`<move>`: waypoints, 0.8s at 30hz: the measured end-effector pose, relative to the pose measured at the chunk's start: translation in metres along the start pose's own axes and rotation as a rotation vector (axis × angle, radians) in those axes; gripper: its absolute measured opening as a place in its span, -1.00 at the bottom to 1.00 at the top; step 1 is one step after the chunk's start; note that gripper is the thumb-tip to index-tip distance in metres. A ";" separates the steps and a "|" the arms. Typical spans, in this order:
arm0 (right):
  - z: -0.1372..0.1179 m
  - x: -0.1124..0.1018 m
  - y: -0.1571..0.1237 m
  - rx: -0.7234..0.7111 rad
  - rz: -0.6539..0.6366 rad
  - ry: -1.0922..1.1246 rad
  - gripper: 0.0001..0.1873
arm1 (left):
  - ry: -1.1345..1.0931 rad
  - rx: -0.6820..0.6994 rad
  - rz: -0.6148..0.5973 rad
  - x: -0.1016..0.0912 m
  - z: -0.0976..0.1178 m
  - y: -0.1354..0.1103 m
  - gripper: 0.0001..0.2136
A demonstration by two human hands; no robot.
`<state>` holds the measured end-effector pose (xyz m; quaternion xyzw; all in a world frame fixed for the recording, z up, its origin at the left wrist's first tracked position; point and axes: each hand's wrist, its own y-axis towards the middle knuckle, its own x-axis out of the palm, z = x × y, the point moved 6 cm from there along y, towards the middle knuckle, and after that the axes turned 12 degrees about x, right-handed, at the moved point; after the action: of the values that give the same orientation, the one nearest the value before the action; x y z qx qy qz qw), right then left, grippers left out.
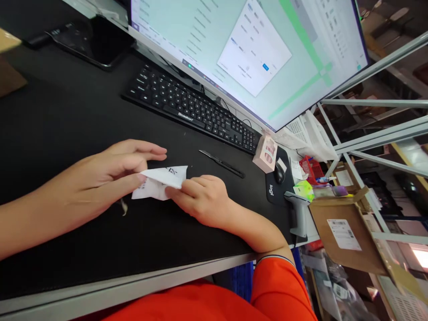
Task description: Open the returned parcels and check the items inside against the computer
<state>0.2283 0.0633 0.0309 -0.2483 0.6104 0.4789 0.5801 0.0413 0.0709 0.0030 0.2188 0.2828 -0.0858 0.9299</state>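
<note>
The left hand (109, 174), fingers loose, and right hand (207, 199), curled tight, pinch the paper (162, 177), which looks light and easy to rip, so hold its edges.

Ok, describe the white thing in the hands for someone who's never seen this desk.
From the big monitor, come down past the keyboard to the black desktop, where the left hand and right hand are. The white slip is held between them. Its pale, dark-printed surface sets it apart from the slim black tool lying loose nearby.
</note>
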 end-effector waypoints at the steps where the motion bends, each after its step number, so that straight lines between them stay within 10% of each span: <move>1: -0.001 0.001 0.003 0.008 -0.065 0.004 -0.61 | -0.001 0.052 -0.019 0.001 0.001 -0.001 -0.61; 11: 0.006 0.007 0.004 0.092 -0.302 0.111 -0.63 | 0.043 0.206 -0.040 0.008 0.000 -0.008 -0.70; 24: 0.015 0.009 -0.006 0.261 -0.248 0.148 -0.73 | -0.078 -0.060 -0.050 0.008 0.016 -0.007 -0.59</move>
<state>0.2387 0.0759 0.0230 -0.2786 0.6731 0.3009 0.6155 0.0544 0.0572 0.0082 0.1800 0.2543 -0.1091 0.9440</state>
